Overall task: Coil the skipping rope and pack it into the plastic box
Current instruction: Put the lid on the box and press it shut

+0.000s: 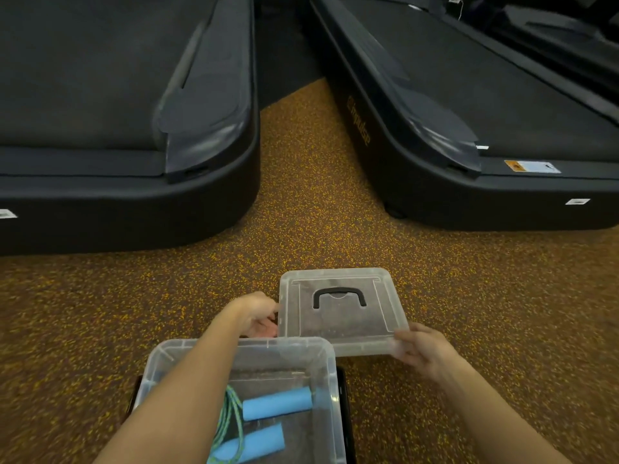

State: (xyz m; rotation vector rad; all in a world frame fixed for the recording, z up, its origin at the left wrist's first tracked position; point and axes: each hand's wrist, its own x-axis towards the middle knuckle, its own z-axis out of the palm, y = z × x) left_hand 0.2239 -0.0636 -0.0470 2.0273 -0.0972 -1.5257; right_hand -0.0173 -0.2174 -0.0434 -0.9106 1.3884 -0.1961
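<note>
A clear plastic box [326, 370] stands open on the floor at the bottom centre. Inside it lies the skipping rope [231, 420], a green-blue cord bunched beside two light blue foam handles [276, 403]. Just behind the box is its clear lid [338, 326] with a black carry handle. My left hand [258, 314] grips the lid's left edge, my forearm crossing over the box. My right hand [422, 346] pinches the lid's near right corner.
Orange-speckled rubber floor [301, 236] spreads all around. Two black treadmill bases stand beyond, a left treadmill [134, 202] and a right treadmill [469, 189], with a narrow floor gap between them. Black latches show on the box's sides.
</note>
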